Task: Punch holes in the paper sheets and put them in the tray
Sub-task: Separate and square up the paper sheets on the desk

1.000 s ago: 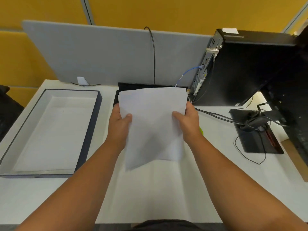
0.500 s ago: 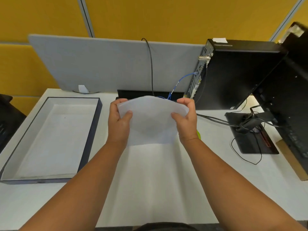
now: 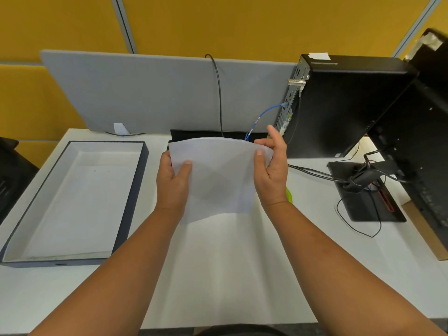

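Hands up at mid-desk, 2 of them on 1 sheet: left hand (image 3: 173, 183) pinches the paper sheet (image 3: 218, 175) at its left edge, thumb on top. Right hand (image 3: 271, 170) grips the right edge, thumb pressed on the front, index finger lifted free. Paper bows upward, clear of the white desk (image 3: 230, 263). Tray (image 3: 132, 197) sits just left, dark-walled, pale inside. Behind, a grey divider (image 3: 157, 93); at right, a black computer tower (image 3: 344, 107) with cables.
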Available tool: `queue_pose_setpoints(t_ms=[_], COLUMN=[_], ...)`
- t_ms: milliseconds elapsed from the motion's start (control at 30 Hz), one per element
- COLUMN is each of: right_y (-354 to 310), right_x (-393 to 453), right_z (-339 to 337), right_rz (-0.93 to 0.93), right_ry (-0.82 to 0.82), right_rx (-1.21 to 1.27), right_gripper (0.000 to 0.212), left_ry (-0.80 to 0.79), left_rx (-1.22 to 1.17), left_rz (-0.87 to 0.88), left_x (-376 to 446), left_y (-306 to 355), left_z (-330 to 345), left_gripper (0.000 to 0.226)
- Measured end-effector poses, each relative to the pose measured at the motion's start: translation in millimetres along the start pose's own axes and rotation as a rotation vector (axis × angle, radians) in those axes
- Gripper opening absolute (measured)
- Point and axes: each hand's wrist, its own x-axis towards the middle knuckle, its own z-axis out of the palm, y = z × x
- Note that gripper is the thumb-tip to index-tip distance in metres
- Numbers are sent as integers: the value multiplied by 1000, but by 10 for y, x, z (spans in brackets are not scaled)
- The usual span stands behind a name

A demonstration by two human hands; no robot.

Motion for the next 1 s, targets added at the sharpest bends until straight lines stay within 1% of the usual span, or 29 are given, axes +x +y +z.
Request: queue_pose_setpoints(t_ms=[100, 200, 333, 500, 667, 733, 767, 867, 900, 1000], right_y=[70, 104, 126, 115, 137, 151, 165, 252, 296, 459], right_x=[46, 34, 42, 104, 158, 199, 216, 224, 207, 93], right_z=[-6, -20, -14, 6, -1, 12, 20, 39, 38, 27], right_rz=[-124, -152, -167, -139, -130, -106, -88, -3, 48, 265], right_ry=[-38, -50, -49, -25, -3, 2, -3, -48, -72, -160], right_rx=[-166, -219, -238, -216, -207, -205, -202, -197, -196, -188], right_gripper=[33, 29, 26, 26, 23, 23, 23, 26, 27, 29], left_ry=[-9, -15, -11, -13, -29, -34, -37, -56, -76, -118], left_rx=[-1, -10, -19, -20, 9, -2, 8, 133, 182, 260], left_rz=[-3, -20, -23, -34, -45, -57, -74, -140, -162, -259], left_x=[16, 27, 35, 87, 146, 178, 187, 219, 215, 204], left_y=[11, -15, -17, 14, 9, -6, -5, -59, -93, -307], left_z=[-3, -7, -7, -8, -7, -6, 2, 27, 26, -27], left_gripper=[27, 26, 22, 24, 20, 23, 30, 46, 47, 38])
